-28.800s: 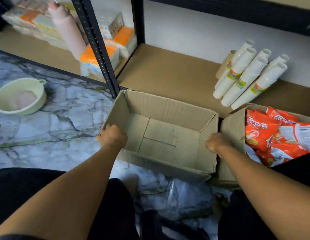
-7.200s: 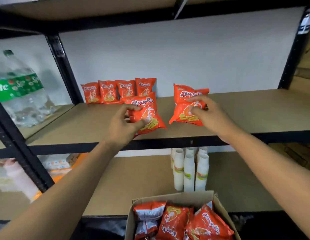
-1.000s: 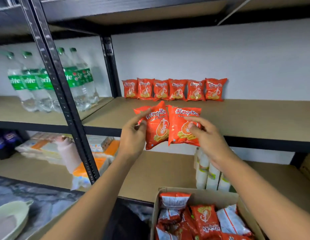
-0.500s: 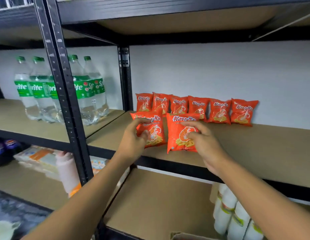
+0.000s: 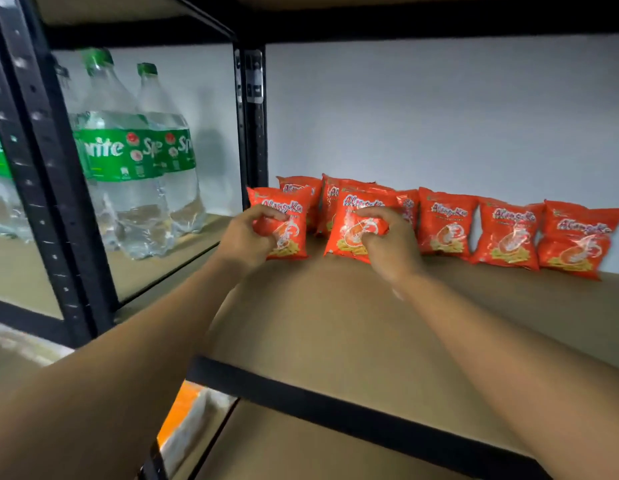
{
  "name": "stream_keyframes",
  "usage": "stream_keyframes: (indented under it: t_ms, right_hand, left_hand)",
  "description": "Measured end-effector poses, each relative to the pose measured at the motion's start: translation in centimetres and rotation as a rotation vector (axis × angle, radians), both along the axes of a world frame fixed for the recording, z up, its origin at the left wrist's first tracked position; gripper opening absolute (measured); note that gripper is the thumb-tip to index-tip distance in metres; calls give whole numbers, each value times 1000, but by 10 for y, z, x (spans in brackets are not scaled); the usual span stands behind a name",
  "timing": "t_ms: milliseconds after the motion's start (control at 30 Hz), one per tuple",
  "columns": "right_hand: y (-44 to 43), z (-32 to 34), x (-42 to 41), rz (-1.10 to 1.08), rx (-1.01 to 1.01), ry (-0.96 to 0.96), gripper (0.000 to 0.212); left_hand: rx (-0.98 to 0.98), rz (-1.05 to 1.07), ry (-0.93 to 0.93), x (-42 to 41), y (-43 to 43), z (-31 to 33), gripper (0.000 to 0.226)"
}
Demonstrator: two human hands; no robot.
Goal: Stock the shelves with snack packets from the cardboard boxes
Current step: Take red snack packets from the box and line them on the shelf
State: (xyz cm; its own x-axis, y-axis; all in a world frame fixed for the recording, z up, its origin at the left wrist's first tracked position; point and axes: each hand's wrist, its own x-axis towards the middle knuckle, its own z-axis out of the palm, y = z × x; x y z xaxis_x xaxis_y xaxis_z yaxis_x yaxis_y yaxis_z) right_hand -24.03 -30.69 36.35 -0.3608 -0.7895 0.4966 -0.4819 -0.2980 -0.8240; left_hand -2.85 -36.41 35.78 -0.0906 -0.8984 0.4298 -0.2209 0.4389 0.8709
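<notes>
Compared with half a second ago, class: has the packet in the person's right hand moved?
Yes. The right hand has carried its packet deeper along the shelf, from near its front edge up to the back row of packets.

Ref = back packet row (image 5: 508, 233).
In front of row: shelf board (image 5: 335, 323) bare to front edge, open approach.
Above row: clear up to upper shelf (image 5: 439, 26).
Left of row: black upright post (image 5: 254, 133) blocks; Sprite bottles (image 5: 134, 161) beyond it.
In front of row's left end: taken up by left hand (image 5: 245, 239) w/ packet (image 5: 294, 242) and right hand (image 5: 387, 245) w/ second packet (image 5: 342, 230).
</notes>
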Motion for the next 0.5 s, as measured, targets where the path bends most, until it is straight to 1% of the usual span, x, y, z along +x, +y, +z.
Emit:
stream_keyframes:
  t_ms: [133, 267, 400, 500]
  right_hand:
    - [-45, -10, -1, -32, 42, 39, 48]
    - [-72, -18, 4, -62, 71, 100, 47]
    - [-88, -28, 6, -162, 138, 179, 47]
    - [-92, -31, 3, -205, 177, 215, 47]
  left_hand:
    - [44, -15, -9, -17, -45, -4, 37]
    - [-8, 40, -48, -32, -80, -16, 32]
    - [-78, 106, -42, -36, -107, -27, 38]
    - [-67, 149, -52, -33, -115, -31, 34]
